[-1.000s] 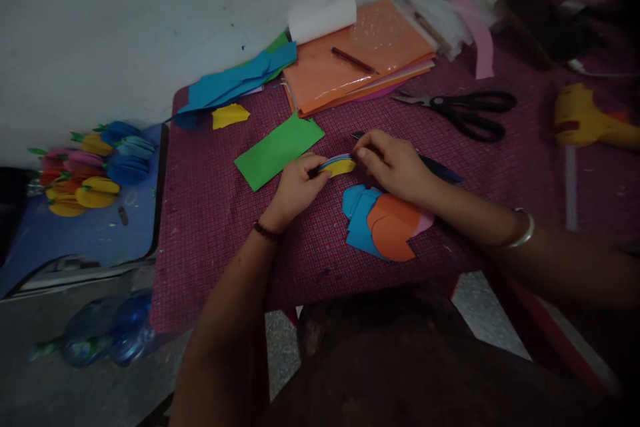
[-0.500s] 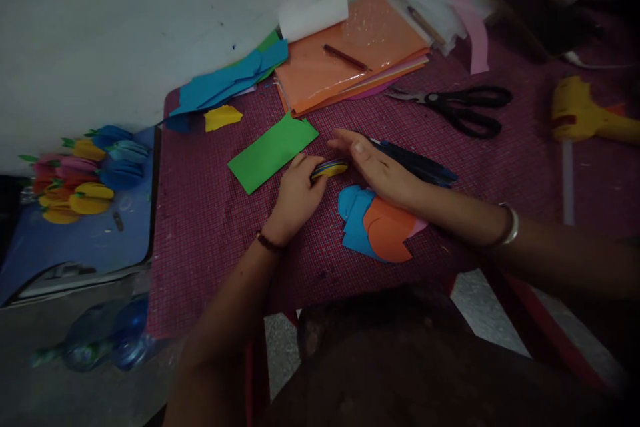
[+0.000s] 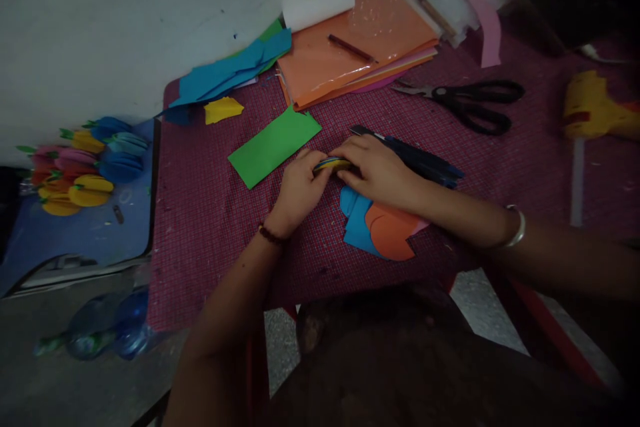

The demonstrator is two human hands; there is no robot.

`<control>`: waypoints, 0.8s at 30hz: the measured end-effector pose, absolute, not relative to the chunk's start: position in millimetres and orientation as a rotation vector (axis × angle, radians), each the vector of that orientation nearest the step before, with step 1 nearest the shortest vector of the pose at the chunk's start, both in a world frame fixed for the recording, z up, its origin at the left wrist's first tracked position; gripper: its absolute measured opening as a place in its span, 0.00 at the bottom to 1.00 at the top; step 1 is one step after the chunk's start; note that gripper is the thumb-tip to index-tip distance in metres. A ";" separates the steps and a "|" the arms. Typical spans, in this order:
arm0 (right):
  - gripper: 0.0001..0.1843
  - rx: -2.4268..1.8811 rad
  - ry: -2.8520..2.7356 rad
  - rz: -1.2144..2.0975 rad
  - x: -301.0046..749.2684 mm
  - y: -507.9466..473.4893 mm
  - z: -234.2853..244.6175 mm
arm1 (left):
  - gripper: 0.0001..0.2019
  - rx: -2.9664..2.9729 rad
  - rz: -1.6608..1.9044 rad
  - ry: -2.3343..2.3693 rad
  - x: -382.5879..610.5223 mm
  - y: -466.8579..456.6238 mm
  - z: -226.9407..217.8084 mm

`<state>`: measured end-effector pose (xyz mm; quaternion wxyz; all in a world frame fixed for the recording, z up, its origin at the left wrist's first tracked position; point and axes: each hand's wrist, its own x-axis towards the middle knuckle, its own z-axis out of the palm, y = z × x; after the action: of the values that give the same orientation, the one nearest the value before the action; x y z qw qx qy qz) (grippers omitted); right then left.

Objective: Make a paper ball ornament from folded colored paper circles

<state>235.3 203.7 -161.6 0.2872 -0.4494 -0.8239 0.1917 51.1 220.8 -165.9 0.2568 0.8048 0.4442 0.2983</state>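
Note:
Between my two hands is a small stack of coloured paper pieces [image 3: 332,163], yellow and blue at its edges. My left hand [image 3: 303,185] pinches its left end between thumb and fingers. At the other end my right hand [image 3: 373,163] is closed on it too, fingers over the top and thumb below. Part of the stack is hidden by the fingers. Just beyond my left hand lies a green paper strip [image 3: 273,147]. Blue paper cutouts [image 3: 356,227] and orange paper cutouts [image 3: 393,230] lie overlapping below my right hand. A dark blue, pen-like bundle [image 3: 425,160] lies behind the right wrist.
Black-handled scissors [image 3: 467,100] and a yellow glue gun [image 3: 593,107] lie to the right. Orange sheets in plastic [image 3: 360,40] with a pencil [image 3: 353,49], blue paper [image 3: 230,70] and a yellow scrap [image 3: 223,110] are at the back. Paper fruit shapes [image 3: 90,167] sit on a blue surface at left.
My right hand, stretched out flat beside the stack before, has come left and closed on its right end. My left hand keeps its pinch. The view has shifted slightly.

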 end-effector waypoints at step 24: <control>0.09 -1.182 -1.778 0.965 243.6 205.4 -153.3 | 0.10 1.418 0.827 1.041 56.4 207.1 -154.1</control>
<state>243.6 205.4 -153.3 0.3887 -0.4649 -0.6992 0.3795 56.4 207.1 -154.1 0.5637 0.6027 0.4422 0.3514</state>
